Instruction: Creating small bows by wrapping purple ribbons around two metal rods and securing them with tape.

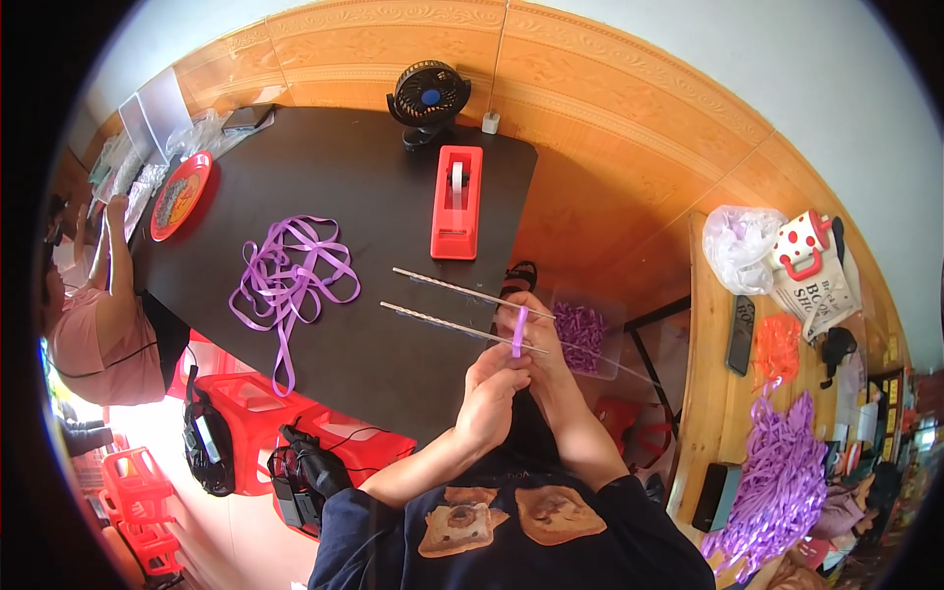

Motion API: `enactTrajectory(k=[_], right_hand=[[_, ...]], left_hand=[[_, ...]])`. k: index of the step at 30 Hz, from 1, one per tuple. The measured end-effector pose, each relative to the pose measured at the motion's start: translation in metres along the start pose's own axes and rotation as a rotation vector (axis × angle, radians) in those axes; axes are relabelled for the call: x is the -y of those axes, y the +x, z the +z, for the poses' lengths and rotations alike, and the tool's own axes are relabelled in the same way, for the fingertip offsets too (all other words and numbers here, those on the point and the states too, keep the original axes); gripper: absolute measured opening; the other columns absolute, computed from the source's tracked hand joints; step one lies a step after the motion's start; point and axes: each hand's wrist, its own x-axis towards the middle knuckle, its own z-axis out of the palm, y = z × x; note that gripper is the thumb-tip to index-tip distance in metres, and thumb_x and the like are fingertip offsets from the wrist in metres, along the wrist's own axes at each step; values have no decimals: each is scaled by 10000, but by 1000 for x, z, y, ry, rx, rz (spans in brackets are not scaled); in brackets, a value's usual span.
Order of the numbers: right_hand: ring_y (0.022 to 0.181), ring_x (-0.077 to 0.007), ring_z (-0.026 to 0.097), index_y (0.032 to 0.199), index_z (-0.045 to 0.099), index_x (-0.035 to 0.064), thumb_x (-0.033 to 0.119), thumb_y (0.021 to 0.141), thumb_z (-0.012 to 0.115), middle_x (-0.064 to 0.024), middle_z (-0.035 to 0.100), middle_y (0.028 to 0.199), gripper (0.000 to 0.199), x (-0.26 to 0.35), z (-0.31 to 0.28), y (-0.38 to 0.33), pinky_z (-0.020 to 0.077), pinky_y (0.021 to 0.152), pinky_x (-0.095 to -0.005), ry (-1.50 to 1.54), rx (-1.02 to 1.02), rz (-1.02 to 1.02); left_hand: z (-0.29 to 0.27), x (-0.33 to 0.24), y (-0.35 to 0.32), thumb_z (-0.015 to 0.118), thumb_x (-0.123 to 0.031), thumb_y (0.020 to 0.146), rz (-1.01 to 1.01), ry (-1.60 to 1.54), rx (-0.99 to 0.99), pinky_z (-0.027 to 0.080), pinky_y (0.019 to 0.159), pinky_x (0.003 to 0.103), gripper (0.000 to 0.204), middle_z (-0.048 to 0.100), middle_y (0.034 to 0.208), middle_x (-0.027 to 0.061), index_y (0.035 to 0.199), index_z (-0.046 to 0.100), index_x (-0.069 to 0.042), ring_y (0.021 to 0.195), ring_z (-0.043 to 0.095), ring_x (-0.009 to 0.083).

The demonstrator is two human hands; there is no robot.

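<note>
Both hands close together at a ribbon strip and two rods

Left hand [486, 395]: fingertips pinched at the lower end of a purple ribbon strip [518, 334]; whether they also grip a rod cannot be told. Right hand [541, 339]: fingers curled about two thin metal rods [447, 285], exact grip partly hidden. The ribbon strip crosses from one rod to the other. The rods lie nearly side by side, twisted ends pointing left, above the near right edge of a dark table [383, 197].

On the table, a red tape dispenser [457, 243] stands just beyond the rods; a loose tangle of purple ribbon [295, 270] lies to their left. A black fan [429, 98] stands at the far edge, a red plate [204, 177] at the far left, near a seated co-worker [108, 339].

Below and right of the hands, a clear tub [612, 366] holds small purple pieces. Farther right, a wooden bench [703, 423] bears a heap of purple ribbons [772, 472], a dark phone [741, 334] and a spotted cup [798, 241]. Red stools [236, 423] stand at the table's near left.
</note>
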Motion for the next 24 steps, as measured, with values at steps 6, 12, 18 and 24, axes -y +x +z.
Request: enactTrajectory(k=[6, 12, 18, 24], right_hand=[[824, -105, 591, 999, 644, 39, 84, 903, 601, -38, 666, 950, 114, 35, -19, -11, 475, 747, -243, -616, -299, -399], [1288, -310, 378, 969, 680, 84, 93, 863, 636, -149, 470, 1380, 115, 115, 51, 2, 301, 1053, -421, -1432, 355, -388], [1370, -357, 241, 906, 691, 125, 246, 853, 659, -176, 359, 1468, 136, 121, 75, 26, 262, 1000, -560, -1879, 659, -4], [1378, -329, 221, 824, 671, 129, 201, 810, 681, -153, 343, 1488, 74, 117, 77, 32, 237, 1021, -536, -1765, 678, 33]], left_hand=[[0, -1, 1, 514, 26, 826, -26, 51, -31, 435, 862, 320, 313, 584, 1190, 90, 1134, 563, -7, 1083, 552, 196], [-6, 2, 3, 523, 24, 827, -16, 10, -26, 439, 845, 314, 309, 590, 1194, 95, 1132, 564, -9, 1058, 564, 187], [1, 3, 2, 548, 20, 815, -24, -6, -56, 440, 781, 268, 346, 587, 1028, 96, 1160, 529, 15, 899, 550, 138], [-3, 3, 2, 550, 10, 819, -3, -14, -35, 441, 786, 273, 346, 593, 1025, 87, 1164, 526, 17, 903, 548, 129]])
